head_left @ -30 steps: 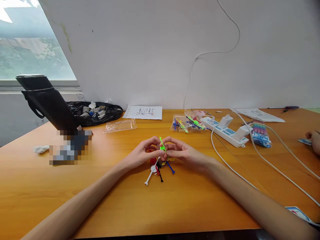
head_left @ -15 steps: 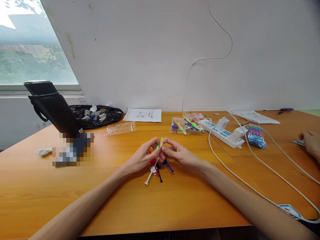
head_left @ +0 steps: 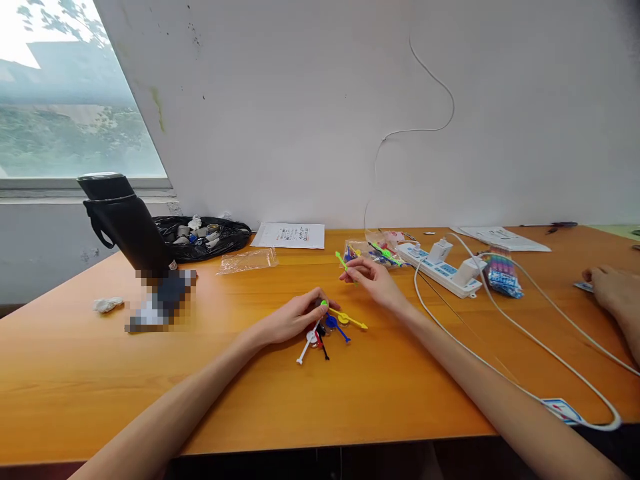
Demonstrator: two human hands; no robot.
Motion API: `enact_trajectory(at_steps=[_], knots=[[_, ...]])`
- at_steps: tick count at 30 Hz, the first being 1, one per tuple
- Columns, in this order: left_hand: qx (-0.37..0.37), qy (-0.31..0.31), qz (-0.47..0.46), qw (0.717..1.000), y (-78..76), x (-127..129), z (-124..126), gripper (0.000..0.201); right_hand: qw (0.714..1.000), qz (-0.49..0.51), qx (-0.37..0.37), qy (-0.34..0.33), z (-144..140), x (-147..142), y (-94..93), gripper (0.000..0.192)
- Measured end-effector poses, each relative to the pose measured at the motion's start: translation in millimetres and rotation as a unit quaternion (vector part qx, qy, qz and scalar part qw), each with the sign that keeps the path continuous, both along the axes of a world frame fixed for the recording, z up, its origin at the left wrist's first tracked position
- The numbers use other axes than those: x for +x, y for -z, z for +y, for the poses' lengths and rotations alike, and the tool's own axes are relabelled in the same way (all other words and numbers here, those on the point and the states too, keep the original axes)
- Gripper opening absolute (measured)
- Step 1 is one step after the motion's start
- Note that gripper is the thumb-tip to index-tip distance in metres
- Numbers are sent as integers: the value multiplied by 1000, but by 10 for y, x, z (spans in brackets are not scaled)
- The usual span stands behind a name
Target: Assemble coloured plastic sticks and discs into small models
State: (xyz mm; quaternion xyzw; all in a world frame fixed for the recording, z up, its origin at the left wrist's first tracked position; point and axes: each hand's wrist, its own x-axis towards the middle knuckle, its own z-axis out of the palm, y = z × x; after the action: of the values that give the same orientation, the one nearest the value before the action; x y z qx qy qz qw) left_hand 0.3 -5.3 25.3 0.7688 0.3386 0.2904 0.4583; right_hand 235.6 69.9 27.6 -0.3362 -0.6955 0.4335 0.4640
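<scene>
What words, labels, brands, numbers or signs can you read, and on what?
No text is legible.
White rectangular paper packet: dark print, too small.
White printed paper: too blurred.
Small pale label on black cylindrical bottle: too small.
Rainbow-and-blue plastic packet: too blurred.
White, blue-bordered card: red mark, unreadable.

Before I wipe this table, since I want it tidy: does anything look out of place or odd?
Yes. At left, a crumpled white wad lies on the table like litter. Farther back, an open black bag seems to hold rubbish. The wall has a yellowish stain near the window. The black bottle looks tilted, perhaps from lens distortion.
</scene>
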Motion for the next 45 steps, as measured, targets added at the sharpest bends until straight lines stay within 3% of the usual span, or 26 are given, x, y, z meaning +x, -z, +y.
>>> enact_trajectory(at_steps=[8, 15, 21, 27, 32, 35, 39, 45], knots=[[53, 0, 52, 997, 3, 16, -15, 40, 978, -172, 113, -6, 270, -229, 247, 22], [103, -73, 40, 991, 35, 39, 56, 32, 950, -235, 203, -22, 523, -404, 329, 16], [123, -162, -18, 979, 95, -69, 179, 33, 934, -262, 244, -1, 483, -400, 317, 17], [123, -200, -45, 971, 154, -138, 277, 37, 921, -282, 269, 9, 474, -407, 328, 16], [113, -211, -67, 969, 186, -154, 309, 36, 937, -201, 281, 39, 294, -408, 212, 22], [91, -213, -111, 966, 182, -164, 315, 35, 953, -152, 261, -2, 53, -438, 99, 28], [41, -161, -135, 977, 154, -158, 291, 34, 952, -163, 248, -80, -187, -501, 34, 34], [31, -132, -118, 984, 172, -136, 278, 34, 942, -215, 251, -63, -251, -479, -3, 28]])
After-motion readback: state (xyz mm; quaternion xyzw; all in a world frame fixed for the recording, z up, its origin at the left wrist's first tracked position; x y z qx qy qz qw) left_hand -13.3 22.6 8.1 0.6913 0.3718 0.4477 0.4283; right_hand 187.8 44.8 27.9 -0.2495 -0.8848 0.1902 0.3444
